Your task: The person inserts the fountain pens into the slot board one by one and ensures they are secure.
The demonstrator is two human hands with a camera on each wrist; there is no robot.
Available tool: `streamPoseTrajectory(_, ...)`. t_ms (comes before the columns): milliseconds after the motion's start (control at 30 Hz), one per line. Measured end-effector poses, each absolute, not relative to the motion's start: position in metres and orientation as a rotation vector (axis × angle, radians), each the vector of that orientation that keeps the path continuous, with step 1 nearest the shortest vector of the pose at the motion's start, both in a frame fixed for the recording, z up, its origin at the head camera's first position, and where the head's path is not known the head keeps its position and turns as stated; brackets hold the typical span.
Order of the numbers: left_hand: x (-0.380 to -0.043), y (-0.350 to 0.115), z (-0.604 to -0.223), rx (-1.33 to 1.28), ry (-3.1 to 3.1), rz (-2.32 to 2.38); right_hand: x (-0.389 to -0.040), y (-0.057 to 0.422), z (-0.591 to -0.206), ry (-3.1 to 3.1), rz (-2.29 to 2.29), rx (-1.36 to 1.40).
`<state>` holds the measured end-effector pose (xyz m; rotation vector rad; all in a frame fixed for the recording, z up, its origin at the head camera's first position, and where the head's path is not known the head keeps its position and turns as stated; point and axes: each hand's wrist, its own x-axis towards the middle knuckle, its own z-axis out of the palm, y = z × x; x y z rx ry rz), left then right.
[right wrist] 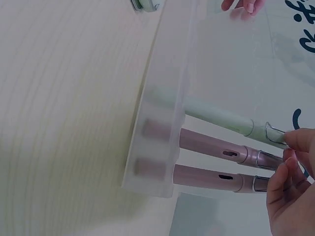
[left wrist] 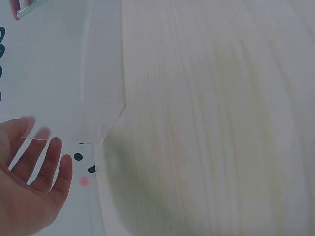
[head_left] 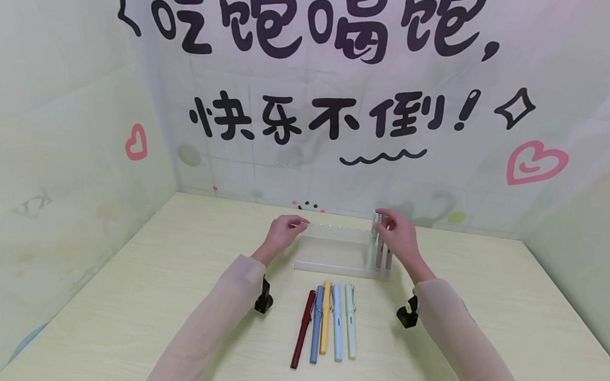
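A clear plastic pen stand (head_left: 342, 269) stands upright on the table. My left hand (head_left: 283, 231) pinches its upper left corner, and in the left wrist view the thumb and forefinger lie on either side of the clear sheet. At the right end, my right hand (head_left: 400, 236) pinches the cap of a pale green pen (right wrist: 221, 118), whose lower end sits in the frosted base. Two mauve pens (right wrist: 209, 142) stand beside it in the same base, their caps close to my right fingers.
On the table (head_left: 213, 325) before the stand lie a dark red pen (head_left: 303, 331), a blue pen (head_left: 316, 331), a yellow pen (head_left: 325, 326), a light blue pen (head_left: 338, 329) and another pale green pen (head_left: 350, 327). A printed cloth (head_left: 285, 177) hangs behind the table.
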<state>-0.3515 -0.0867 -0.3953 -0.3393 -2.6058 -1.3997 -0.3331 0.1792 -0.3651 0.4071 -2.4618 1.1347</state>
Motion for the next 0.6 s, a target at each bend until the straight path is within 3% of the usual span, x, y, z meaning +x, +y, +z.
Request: streamPoseTrajectory(600, -0.3508, -0.0863, -0.395, -0.336, -2.6, -1.408, -0.3395, 0.1853, -0.3621, -2.607, 1.073, 0.396)
